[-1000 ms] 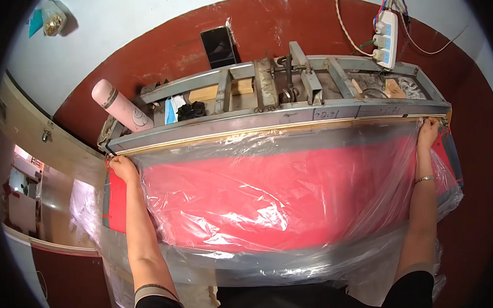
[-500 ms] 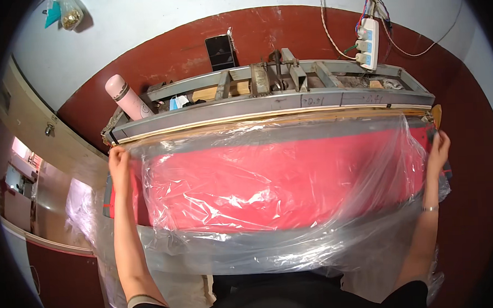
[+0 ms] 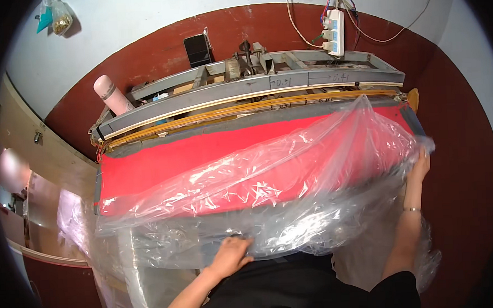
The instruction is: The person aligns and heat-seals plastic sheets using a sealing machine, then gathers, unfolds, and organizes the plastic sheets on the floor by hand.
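A clear plastic sheet lies crumpled over the near part of a red fabric panel with grey borders. The panel's far left part is bare of plastic. My left hand is at the near edge in the middle, fingers bent over the gathered plastic by the grey front border. Over at the right end, my right hand is closed on a bunched side of the sheet. From there the plastic rises in a peak toward the far grey border. Both hands' fingertips are partly hidden.
Behind the panel runs a grey metal frame with a yellowish strip along it. A pink flask stands at its left, a phone leans on the wall, and a power strip hangs above. A door is at left.
The plastic has been drawn toward me, baring the panel's far left. My left hand has come from the far left corner to the near middle; my right hand has moved slightly nearer.
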`<state>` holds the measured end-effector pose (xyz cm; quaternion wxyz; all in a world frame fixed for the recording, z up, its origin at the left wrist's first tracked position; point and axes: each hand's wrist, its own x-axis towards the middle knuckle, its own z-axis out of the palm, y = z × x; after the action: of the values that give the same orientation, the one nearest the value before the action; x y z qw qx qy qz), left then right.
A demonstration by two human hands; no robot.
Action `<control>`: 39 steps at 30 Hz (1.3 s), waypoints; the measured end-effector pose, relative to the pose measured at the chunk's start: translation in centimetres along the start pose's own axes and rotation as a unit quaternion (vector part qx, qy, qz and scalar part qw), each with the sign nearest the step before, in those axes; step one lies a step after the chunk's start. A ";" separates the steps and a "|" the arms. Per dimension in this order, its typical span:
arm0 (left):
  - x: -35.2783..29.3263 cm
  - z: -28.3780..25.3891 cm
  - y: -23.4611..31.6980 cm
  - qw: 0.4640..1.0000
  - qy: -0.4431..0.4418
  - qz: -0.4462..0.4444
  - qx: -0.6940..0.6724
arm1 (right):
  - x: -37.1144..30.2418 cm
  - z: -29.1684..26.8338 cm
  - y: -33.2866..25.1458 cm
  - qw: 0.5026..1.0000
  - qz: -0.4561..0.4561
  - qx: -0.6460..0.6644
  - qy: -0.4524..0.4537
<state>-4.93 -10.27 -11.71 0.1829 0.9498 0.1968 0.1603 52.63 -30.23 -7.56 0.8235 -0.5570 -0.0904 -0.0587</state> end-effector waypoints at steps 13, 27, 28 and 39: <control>-12.8 -24.1 -22.0 0.688 0.619 -0.377 -0.038 | -18.6 30.3 -13.6 0.806 -0.040 -0.099 -0.582; 18.8 -17.8 4.5 0.893 0.304 -0.020 -0.331 | -25.0 28.8 -19.8 0.708 -0.200 -0.065 -0.674; 18.8 -17.7 4.6 0.866 0.336 -0.011 -0.369 | -24.2 29.2 -19.4 0.715 -0.219 -0.032 -0.663; 14.2 -18.8 2.9 0.804 0.072 -0.106 -0.580 | -26.1 33.6 -11.2 0.683 0.102 0.013 -0.724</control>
<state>1.21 -1.24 9.36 0.7012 0.6251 0.1791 0.2924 22.13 -3.37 9.22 0.5100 -0.4209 -0.6019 0.4478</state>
